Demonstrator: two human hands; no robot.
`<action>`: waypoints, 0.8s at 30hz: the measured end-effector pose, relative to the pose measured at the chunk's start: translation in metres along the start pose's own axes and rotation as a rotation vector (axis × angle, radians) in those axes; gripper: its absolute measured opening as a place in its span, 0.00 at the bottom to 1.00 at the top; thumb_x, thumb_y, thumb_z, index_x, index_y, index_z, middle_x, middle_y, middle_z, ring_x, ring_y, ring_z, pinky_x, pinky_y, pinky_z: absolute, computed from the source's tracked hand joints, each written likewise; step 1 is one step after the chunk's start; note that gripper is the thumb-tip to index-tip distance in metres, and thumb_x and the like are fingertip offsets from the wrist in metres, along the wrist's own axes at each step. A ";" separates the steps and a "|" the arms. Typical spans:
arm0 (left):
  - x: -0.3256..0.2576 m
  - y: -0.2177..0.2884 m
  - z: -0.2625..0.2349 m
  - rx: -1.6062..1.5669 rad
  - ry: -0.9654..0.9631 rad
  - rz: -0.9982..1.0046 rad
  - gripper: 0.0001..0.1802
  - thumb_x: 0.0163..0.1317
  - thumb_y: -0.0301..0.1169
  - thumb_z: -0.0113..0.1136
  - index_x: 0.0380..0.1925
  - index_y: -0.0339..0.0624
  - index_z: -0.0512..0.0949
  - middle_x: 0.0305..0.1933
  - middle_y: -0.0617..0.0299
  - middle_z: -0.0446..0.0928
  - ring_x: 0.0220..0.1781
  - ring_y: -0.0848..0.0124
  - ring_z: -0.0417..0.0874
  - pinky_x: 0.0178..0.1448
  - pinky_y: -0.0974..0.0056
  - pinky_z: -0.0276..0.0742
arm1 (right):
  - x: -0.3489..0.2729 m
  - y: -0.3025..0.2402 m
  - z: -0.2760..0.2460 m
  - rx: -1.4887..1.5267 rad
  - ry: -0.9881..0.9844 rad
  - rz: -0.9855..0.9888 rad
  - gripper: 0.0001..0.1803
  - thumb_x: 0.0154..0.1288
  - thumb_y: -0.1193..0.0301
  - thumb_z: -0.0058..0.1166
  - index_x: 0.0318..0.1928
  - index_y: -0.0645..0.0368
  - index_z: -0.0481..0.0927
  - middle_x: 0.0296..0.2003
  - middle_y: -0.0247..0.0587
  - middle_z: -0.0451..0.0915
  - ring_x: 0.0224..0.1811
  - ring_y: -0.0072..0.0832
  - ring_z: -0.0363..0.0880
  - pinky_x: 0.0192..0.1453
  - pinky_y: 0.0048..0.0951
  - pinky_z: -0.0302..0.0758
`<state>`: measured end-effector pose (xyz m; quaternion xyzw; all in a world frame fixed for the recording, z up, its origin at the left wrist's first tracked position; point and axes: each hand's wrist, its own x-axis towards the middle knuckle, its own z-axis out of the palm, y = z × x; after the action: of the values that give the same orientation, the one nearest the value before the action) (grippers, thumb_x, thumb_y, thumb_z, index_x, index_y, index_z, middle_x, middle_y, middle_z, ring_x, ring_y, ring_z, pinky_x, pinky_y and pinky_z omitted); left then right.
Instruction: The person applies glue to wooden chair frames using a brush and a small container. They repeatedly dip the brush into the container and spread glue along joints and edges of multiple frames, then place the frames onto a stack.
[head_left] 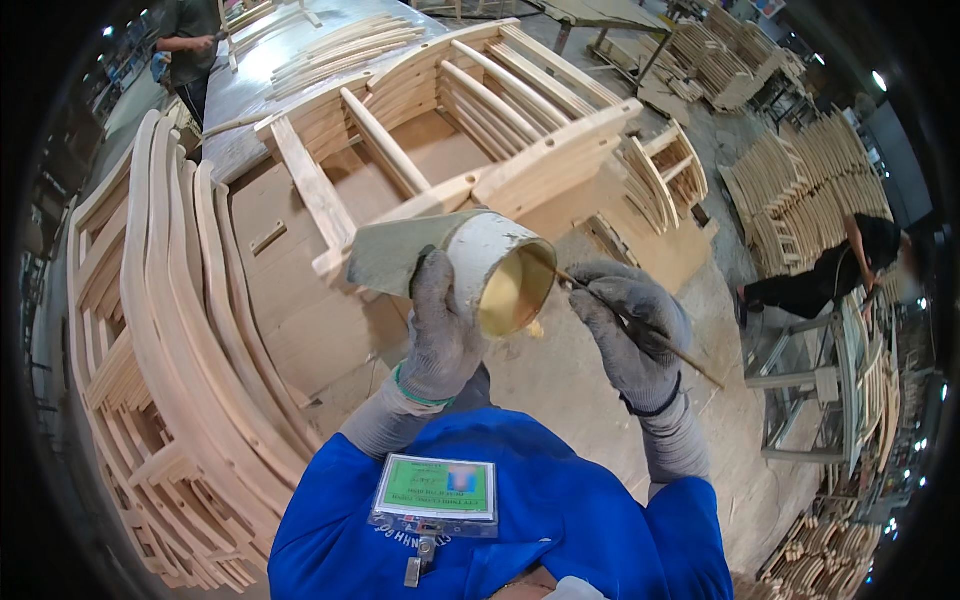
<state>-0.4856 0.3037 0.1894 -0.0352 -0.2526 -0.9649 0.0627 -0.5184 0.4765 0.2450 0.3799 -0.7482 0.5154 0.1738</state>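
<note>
In my left hand (440, 335), gloved in grey, is a white pot (473, 258), tilted so that its mouth faces right. Thick pale-yellow paste (515, 290) lies inside it and clings to the lower rim. A flat grey-green piece (395, 250) sticks out left of the pot, behind my fingers; whether it is joined to the pot I cannot tell. My gloved right hand (640, 330) is closed around a thin brown stick (697, 367), whose far end reaches the pot's rim. Just beyond the pot lies a wooden frame (555, 170) with round rungs.
Curved wooden parts (165, 260) are stacked along my left. Behind the frame, a metal-topped table (245, 75) carries thin slats (345, 50). One person (190, 50) stands at the far left, another (850, 265) bends at the right near a metal rack (800, 385). More wooden stacks (805, 190) stand there.
</note>
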 end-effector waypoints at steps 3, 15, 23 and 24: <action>0.063 -0.004 -0.007 -0.060 -0.080 0.150 0.33 0.66 0.51 0.44 0.63 0.41 0.56 0.61 0.56 0.66 0.63 0.65 0.68 0.66 0.57 0.65 | 0.024 0.040 0.015 0.241 0.113 0.254 0.10 0.55 0.80 0.60 0.38 0.62 0.74 0.38 0.46 0.81 0.36 0.32 0.81 0.39 0.28 0.78; 0.201 -0.009 -0.071 0.591 0.361 0.466 0.34 0.64 0.54 0.45 0.62 0.43 0.59 0.60 0.58 0.67 0.60 0.66 0.70 0.65 0.59 0.65 | 0.101 0.128 0.038 0.608 0.119 0.204 0.10 0.52 0.86 0.54 0.34 0.64 0.71 0.38 0.59 0.77 0.43 0.47 0.79 0.47 0.47 0.79; 0.218 0.016 -0.064 -0.080 0.259 0.184 0.31 0.65 0.53 0.44 0.61 0.45 0.61 0.59 0.61 0.68 0.59 0.66 0.71 0.64 0.59 0.66 | 0.116 0.156 0.066 0.806 0.204 0.462 0.10 0.57 0.85 0.52 0.37 0.62 0.67 0.40 0.62 0.76 0.41 0.42 0.80 0.43 0.39 0.81; 0.219 0.016 -0.064 -0.037 0.302 0.184 0.31 0.65 0.53 0.44 0.61 0.45 0.61 0.59 0.61 0.68 0.59 0.66 0.71 0.64 0.59 0.66 | 0.118 0.154 0.066 0.830 0.215 0.476 0.10 0.57 0.85 0.52 0.37 0.62 0.66 0.40 0.62 0.76 0.41 0.42 0.80 0.42 0.38 0.82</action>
<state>-0.7029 0.2355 0.1632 0.0860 -0.2180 -0.9539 0.1874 -0.7016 0.3986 0.1959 0.1801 -0.5235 0.8319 -0.0384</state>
